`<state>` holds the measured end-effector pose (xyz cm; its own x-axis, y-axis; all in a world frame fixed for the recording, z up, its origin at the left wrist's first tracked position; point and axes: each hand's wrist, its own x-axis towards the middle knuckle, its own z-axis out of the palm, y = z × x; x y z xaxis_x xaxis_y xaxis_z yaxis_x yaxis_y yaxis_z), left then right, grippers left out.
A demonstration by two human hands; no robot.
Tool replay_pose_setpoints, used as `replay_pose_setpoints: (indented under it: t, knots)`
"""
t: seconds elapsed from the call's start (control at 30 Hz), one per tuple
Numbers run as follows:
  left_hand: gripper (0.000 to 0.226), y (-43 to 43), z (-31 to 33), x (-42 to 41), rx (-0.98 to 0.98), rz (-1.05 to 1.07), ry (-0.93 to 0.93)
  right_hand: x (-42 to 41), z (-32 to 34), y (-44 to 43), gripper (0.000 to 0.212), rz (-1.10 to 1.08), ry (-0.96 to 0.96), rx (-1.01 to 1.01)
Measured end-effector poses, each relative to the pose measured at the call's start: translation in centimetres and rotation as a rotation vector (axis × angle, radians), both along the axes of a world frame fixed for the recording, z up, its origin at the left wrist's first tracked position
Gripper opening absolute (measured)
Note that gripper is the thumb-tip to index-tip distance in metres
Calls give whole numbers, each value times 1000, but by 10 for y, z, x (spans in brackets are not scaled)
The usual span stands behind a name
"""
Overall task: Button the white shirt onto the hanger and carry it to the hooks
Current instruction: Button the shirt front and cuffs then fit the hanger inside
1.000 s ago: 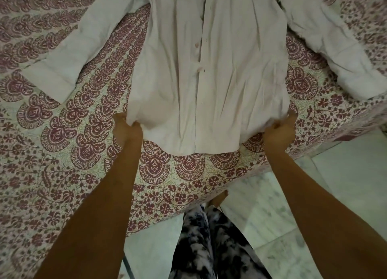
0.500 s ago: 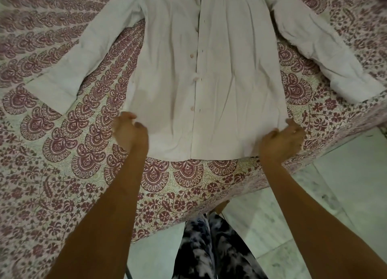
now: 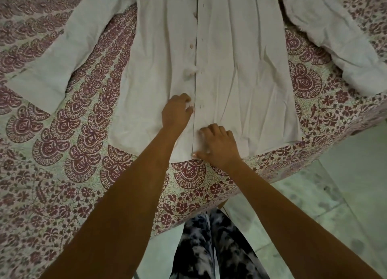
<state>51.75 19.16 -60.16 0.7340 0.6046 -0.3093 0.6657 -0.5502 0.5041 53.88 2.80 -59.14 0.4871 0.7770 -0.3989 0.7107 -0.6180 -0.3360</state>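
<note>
The white shirt [image 3: 240,73] lies flat and face up on the bed, sleeves spread to both sides, its front placket running up the middle with several buttons undone. My left hand [image 3: 177,113] sits on the left front panel, its fingertips pinching the cloth at the lowest button [image 3: 191,105]. Just below and to the right, my right hand [image 3: 218,145] has curled fingers on the buttonhole strip. Its thumb is at the hem's edge, pinching the strip. No hanger or hooks are in view.
A maroon-and-cream patterned bedsheet [image 3: 69,136] covers the bed, whose edge runs diagonally from lower left to right. Pale tiled floor [image 3: 326,195] lies beyond that edge. My legs in dark mottled trousers [image 3: 211,247] stand against the bed.
Both hands let go of the shirt's bottom corners and moved inward to the placket. The left now pinches at the lowest button, the right at the buttonhole strip by the hem.
</note>
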Motion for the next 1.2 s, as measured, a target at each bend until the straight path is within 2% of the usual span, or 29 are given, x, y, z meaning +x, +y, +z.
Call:
replay_pose_setpoints:
  t: [0.1,0.13,0.2,0.3,0.43,0.5,0.6,0.73,0.83,0.93,1.07,1.2]
  knots:
    - [21,-1,0,11,-33,-6,-9,3,-2,10,70,35,-61,-37]
    - [16,0,-1,14,-52,8,0,3,-4,13,64,72,-76,-43]
    - [8,2,-1,18,-114,64,11,3,-6,15,39,114,-56,25]
    - [7,6,0,19,-224,114,5,8,-4,13,13,116,69,71]
    - [20,10,3,15,-318,197,-46,13,6,7,12,224,263,-88]
    - [24,10,5,13,-338,233,-43,13,9,10,12,128,254,-39]
    - [20,9,6,12,-312,230,-28,17,8,33,21,-149,115,96]
    - [16,17,5,13,-313,194,-2,26,2,75,44,-445,89,21]
    - [12,20,5,12,-365,195,-15,29,-4,81,35,-536,67,-6]
    - [9,20,2,11,-380,215,-22,32,-6,76,22,-649,65,92]
    - [14,13,3,13,-309,221,8,37,-8,71,18,-830,235,284]
    - [16,-2,9,13,-252,288,-48,38,-7,61,14,-936,419,426]
